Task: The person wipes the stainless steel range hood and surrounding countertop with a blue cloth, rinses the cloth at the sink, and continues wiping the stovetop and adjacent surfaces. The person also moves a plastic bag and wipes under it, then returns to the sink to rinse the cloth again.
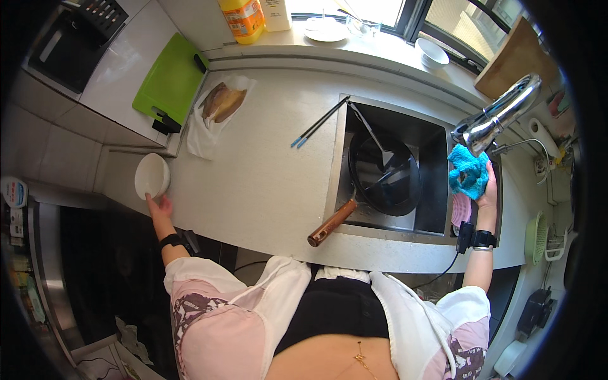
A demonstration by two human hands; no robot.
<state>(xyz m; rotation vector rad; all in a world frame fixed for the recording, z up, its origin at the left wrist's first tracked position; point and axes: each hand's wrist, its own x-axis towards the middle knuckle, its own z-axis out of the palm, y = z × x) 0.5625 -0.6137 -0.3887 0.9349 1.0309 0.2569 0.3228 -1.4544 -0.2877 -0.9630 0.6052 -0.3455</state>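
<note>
At the left end of the counter, my left hand [160, 207] touches the near side of a white bowl [153, 175]; whether its fingers grip the rim is unclear. On the right, my right hand [488, 190] holds a bright blue cloth [469, 172] beside the sink, below the chrome faucet [498, 114]. A dark frying pan [403, 190] lies in the sink [432, 190], its wooden handle [332, 222] resting over the near left edge. A metal spatula [373, 130] leans into the pan. Dark chopsticks with blue ends [319, 123] lie by the sink's left corner.
Brown food on white paper [202, 137] lies at the back left, near a green cutting board [168, 80]. A pink scrubber or strainer [460, 209] is by my right wrist. The windowsill holds a white plate [326, 31], a white bowl [431, 53] and bottles [243, 21].
</note>
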